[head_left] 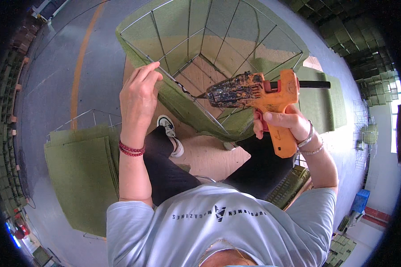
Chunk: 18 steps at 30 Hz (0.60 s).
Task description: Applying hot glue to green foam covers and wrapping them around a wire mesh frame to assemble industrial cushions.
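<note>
In my right hand (pixel 286 121) is an orange hot glue gun (pixel 274 104), its front crusted with dark glue and a black glue stick (pixel 315 84) jutting from the back. Its nozzle meets the near left rim of a wire-frame basket (pixel 202 29) lined with green mesh fabric (pixel 176 100). Dark glue (pixel 181 86) streaks the wire beside the nozzle tip. Farther up that same rim, my left hand (pixel 140 91) has its fingers closed at the edge of the basket; what lies between the fingertips is partly hidden.
Stacked green fabric sheets (pixel 82 173) lie on my left near another wire frame (pixel 93 115). More green fabric (pixel 323 100) is on the right. A green slotted container (pixel 292 187) sits by my right leg. Piled green goods (pixel 354 33) line the sides; a blue crate (pixel 361 200) stands far right.
</note>
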Motion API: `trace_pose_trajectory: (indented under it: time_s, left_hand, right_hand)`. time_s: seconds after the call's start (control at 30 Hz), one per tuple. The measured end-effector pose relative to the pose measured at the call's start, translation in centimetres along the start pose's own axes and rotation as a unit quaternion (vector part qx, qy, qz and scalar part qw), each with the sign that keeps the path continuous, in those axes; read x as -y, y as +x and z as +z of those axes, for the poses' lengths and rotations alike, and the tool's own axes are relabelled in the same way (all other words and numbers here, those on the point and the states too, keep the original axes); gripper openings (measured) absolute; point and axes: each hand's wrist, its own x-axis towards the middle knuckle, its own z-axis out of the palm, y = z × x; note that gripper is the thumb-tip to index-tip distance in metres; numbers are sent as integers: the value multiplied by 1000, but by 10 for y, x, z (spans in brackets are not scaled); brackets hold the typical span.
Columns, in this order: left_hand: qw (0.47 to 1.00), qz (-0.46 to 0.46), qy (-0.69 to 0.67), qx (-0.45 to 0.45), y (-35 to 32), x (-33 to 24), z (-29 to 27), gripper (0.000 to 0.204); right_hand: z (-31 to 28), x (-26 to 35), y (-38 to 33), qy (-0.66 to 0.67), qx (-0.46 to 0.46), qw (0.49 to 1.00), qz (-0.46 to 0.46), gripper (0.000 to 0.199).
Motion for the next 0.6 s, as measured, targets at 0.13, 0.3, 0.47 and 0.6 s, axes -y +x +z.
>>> trace_pose_trajectory:
  time_s: [0.13,0.3,0.47,0.6]
  left_hand:
    - [1000,0,3,1,-1,1,2,26]
    - [1000,0,0,6,-1,2,1,27]
    - [1000,0,-1,5,0,0,0,23]
    - [1000,2,11,6,0,0,0,19]
  right_hand:
    - [-1,-2,3,-11,7,1000,2,25]
    - [3,1,-6,11,7,1000,-14,26]
    - [5,-1,-10,14,11,1000,-10,27]
    - [2,-2,-14,14,10,1000,-7,27]
